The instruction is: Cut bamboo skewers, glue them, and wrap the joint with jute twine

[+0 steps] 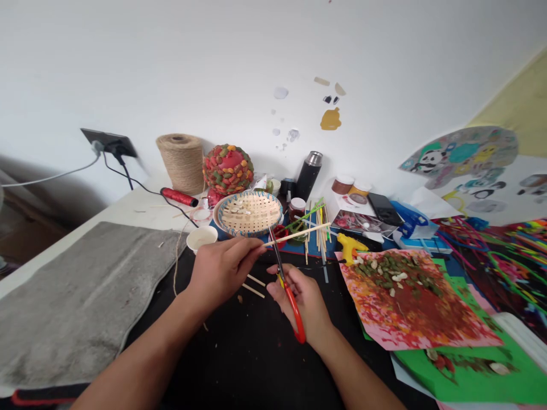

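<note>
My left hand [224,263] pinches one end of a thin pale wooden stick [299,233], which points out to the right above the table. Red-handled scissors [293,307] are in my right hand [305,299], blades pointing up and crossing the stick close to my left fingertips. Whether the blades have closed on the stick I cannot tell. Two short pieces of stick [255,286] lie on the black mat [239,353] beneath my hands. Behind them stands a woven basket [252,210] with a blue-laced rim and some pale bits inside.
A white bowl [201,238], twine spool [182,165] and colourful ball [228,169] stand back left. More sticks [323,233], a black flask [308,176] and a yellow glue gun [350,248] lie behind my right hand. Painted paper [423,307] covers the right; a grey cloth [89,290] the left.
</note>
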Demonstrator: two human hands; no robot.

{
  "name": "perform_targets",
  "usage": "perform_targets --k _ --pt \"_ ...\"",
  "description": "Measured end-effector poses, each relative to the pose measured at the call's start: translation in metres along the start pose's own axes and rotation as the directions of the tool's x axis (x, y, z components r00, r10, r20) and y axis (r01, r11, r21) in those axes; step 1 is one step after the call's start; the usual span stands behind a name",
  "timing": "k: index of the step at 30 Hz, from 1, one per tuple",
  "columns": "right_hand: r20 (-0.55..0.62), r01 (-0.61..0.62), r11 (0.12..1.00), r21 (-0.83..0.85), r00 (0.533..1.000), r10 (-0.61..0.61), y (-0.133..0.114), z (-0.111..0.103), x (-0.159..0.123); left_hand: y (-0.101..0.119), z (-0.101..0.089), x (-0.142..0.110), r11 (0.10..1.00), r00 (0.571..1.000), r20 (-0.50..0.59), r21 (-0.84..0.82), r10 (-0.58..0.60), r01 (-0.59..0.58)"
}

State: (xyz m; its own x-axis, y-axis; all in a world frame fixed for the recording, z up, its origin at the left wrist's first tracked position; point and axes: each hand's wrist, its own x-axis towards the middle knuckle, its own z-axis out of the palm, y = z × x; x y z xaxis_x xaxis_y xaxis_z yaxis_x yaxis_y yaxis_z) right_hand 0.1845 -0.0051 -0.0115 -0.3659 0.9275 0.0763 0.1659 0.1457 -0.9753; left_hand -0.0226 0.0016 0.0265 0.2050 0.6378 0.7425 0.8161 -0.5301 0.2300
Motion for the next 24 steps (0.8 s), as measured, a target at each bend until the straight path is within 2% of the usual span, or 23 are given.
perform_targets --k 24 --pt "-0.011 0.003 0.999 -0.034 1.000 -0.003 0.0005 -0.0001 -0.0003 -0.0009 -0.0006 -0.0001 1.000 1.000 0.025 -0.001 -0.016 0.016"
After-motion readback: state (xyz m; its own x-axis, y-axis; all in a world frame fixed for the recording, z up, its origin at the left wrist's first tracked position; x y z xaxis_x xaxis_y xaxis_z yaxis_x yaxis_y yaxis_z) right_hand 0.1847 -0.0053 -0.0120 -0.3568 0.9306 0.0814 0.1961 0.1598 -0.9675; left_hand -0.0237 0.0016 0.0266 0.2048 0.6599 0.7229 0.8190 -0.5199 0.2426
